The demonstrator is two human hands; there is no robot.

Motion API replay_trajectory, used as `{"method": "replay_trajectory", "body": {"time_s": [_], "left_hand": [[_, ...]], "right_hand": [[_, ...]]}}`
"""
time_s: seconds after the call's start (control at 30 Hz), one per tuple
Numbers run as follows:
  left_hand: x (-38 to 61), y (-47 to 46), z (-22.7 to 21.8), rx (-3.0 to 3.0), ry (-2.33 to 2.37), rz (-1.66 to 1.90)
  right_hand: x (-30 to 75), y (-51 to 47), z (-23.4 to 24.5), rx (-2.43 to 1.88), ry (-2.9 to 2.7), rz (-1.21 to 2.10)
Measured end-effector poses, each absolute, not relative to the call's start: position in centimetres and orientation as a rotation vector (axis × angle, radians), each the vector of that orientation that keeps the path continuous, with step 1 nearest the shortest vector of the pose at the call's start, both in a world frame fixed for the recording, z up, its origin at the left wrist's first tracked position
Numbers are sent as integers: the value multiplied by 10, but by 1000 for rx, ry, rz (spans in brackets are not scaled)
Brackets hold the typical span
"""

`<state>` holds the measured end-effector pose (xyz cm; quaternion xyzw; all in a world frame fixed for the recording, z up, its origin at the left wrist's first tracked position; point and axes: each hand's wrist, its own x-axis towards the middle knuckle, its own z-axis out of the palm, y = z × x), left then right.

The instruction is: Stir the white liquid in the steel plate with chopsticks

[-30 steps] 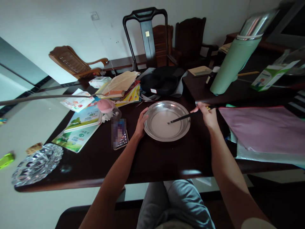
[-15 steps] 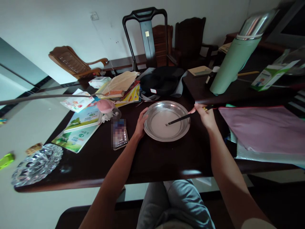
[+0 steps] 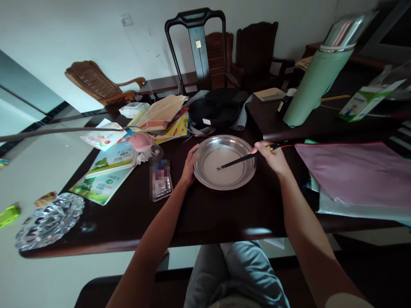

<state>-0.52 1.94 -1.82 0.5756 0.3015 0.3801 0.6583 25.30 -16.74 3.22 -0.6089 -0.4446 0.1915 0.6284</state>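
Note:
A round, shallow metal basin (image 3: pixel 210 185) rests on the dark table, its bottom pale and whitish; whether that is liquid I cannot tell. My left hand (image 3: pixel 190 164) grips its left rim, fingers along the outer edge. At the right rim, my right hand (image 3: pixel 271 156) is closed around a slim black stick (image 3: pixel 237 161) with gold bands near its upper end. The stick slants down to the left over the basin, its light-coloured tip near the middle of the bottom. Left of my left hand lies a phone (image 3: pixel 165 188), its screen partly blurred out.
Booklets (image 3: pixel 105 179), a pink-topped ornament (image 3: pixel 143 143) and a glass dish (image 3: pixel 51 220) are at left. Behind the basin sits a black bag (image 3: pixel 218 107). A tall green thermos (image 3: pixel 316 85) and a mauve zip folder (image 3: pixel 359 173) stand and lie at right.
My right hand has shifted slightly left with the black stick, so its tip is farther left in the basin. My left hand and the basin stay nearly in place.

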Motion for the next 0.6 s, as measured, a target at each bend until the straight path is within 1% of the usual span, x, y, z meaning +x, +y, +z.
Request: {"method": "replay_trajectory", "body": {"time_s": [0.1,0.27,0.47,0.6], "left_hand": [[-5,19,-18,1300,688,856],[-5,19,-18,1291,693,855],[-5,19,-18,1284,692,865],[-5,19,-18,1298,691,870]], "right_hand": [[251,-166,30,-1415,-1096,422],[260,-168,28,-1412,-939,297],[252,-166,31,-1402,-1068,438],[257,-167,29,-1417,-998,312]]}}
